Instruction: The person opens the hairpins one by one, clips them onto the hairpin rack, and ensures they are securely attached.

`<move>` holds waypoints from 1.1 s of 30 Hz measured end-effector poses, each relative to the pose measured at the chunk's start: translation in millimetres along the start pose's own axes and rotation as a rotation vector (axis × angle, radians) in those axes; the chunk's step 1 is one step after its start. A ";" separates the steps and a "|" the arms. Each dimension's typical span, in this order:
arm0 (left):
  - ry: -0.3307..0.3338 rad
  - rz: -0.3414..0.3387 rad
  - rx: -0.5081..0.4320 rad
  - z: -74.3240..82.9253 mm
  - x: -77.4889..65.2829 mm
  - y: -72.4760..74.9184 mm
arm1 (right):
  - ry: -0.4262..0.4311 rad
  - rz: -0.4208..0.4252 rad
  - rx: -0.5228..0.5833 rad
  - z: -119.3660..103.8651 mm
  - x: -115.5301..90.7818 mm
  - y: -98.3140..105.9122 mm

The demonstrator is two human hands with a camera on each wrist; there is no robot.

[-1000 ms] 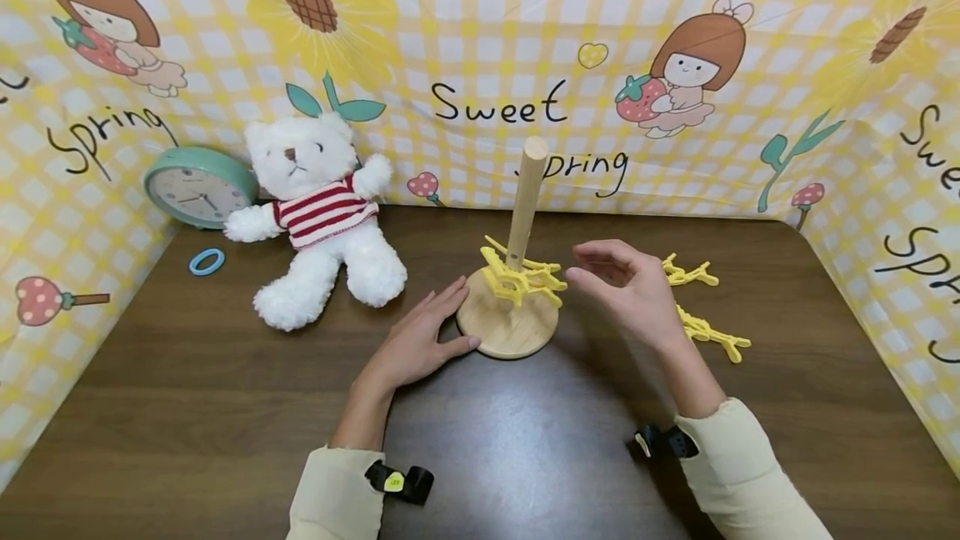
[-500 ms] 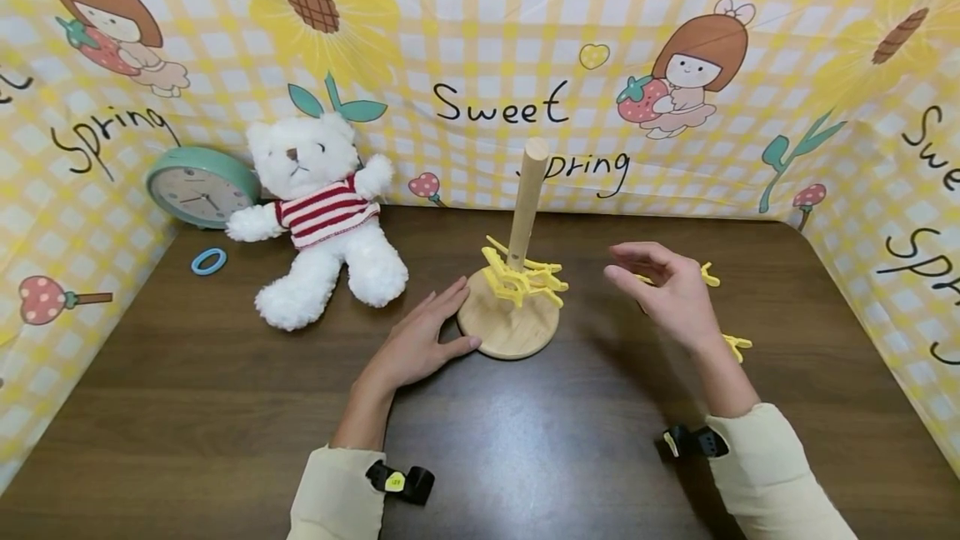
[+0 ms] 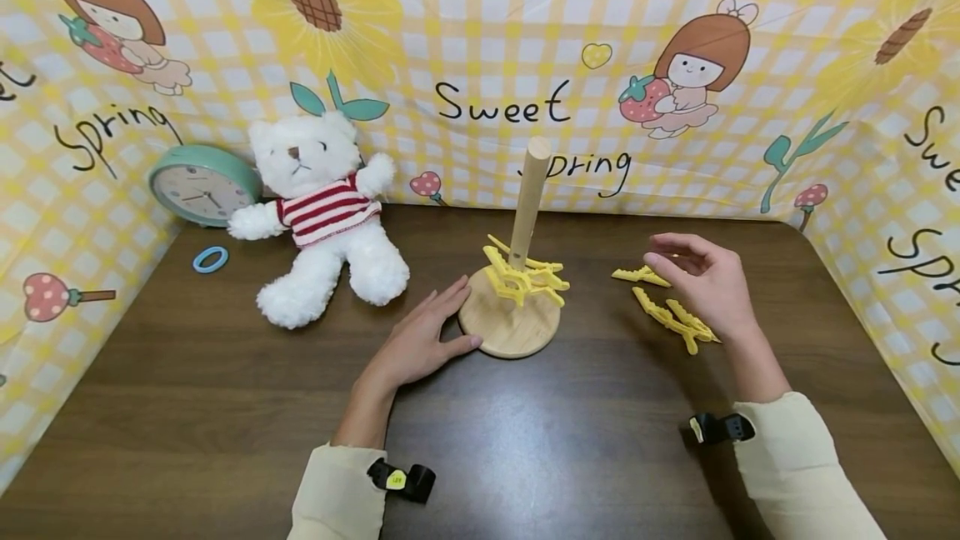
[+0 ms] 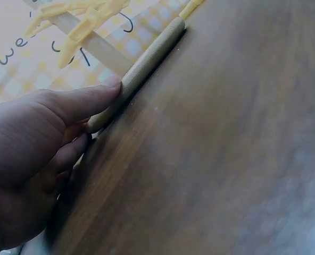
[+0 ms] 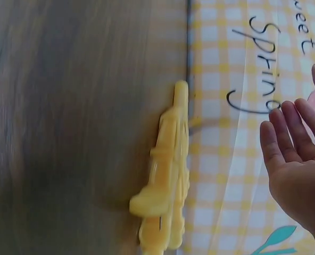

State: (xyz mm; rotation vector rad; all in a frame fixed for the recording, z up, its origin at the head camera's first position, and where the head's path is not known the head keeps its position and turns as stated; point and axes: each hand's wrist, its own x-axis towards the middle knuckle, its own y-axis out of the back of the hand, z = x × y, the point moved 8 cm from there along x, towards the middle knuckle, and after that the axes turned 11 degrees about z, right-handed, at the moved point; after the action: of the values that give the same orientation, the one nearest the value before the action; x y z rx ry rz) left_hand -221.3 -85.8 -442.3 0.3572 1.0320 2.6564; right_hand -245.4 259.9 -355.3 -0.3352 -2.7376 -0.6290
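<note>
A round wooden stand [image 3: 510,332] with an upright post stands mid-table. Yellow branched plastic pieces [image 3: 521,277] cluster around the lower post, above the base. My left hand [image 3: 420,344] holds the base by its left edge, thumb at the front and fingers along the side; the left wrist view shows the thumb [image 4: 96,101] at the rim. On the right, my right hand [image 3: 705,282] hovers with nothing in it, fingers loosely bent, over more yellow branched pieces [image 3: 675,322]. It partly hides them in the head view. The right wrist view shows these pieces [image 5: 165,175] close up on the table.
A white teddy bear [image 3: 318,219] in a striped shirt sits at the back left. Beside it are a green round clock [image 3: 204,186] and a small blue ring [image 3: 210,259]. A yellow checked cloth [image 3: 480,40] walls the table's back and sides.
My right hand has moved right, away from the post, to above the loose yellow pieces. My left hand stays on the base, and the yellow pieces at the post have not moved.
</note>
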 end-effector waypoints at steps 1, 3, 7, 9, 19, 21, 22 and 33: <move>0.000 0.000 0.000 0.1 0.0 0.1 | -0.006 0.002 -0.008 2.3 0.9 2.2; 0.000 -0.001 -0.001 0.3 0.1 0.1 | -0.024 0.003 -0.020 7.3 2.2 6.2; 0.006 0.000 -0.002 -0.2 -0.6 0.9 | -0.062 -0.008 -0.026 18.4 4.9 12.3; 0.004 -0.001 -0.001 0.2 -0.6 0.7 | -0.078 -0.010 -0.038 24.1 6.3 16.8; 0.015 0.001 -0.012 0.5 -1.6 0.9 | -0.164 -0.025 -0.169 51.2 18.6 41.8; 0.011 -0.001 -0.011 0.5 -1.9 0.6 | -0.180 -0.034 -0.189 56.1 20.9 45.8; 0.010 -0.001 -0.009 0.5 -2.0 0.4 | -0.186 -0.038 -0.198 58.6 21.7 47.7; 0.010 -0.001 -0.009 0.2 -1.0 0.6 | -0.245 -0.097 -0.246 80.9 30.0 58.6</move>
State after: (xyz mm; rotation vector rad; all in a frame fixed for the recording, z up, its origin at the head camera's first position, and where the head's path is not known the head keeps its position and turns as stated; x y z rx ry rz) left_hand -220.3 -86.4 -441.9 0.3414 1.0233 2.6636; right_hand -275.9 352.8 -391.6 -0.3583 -2.9256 -1.0170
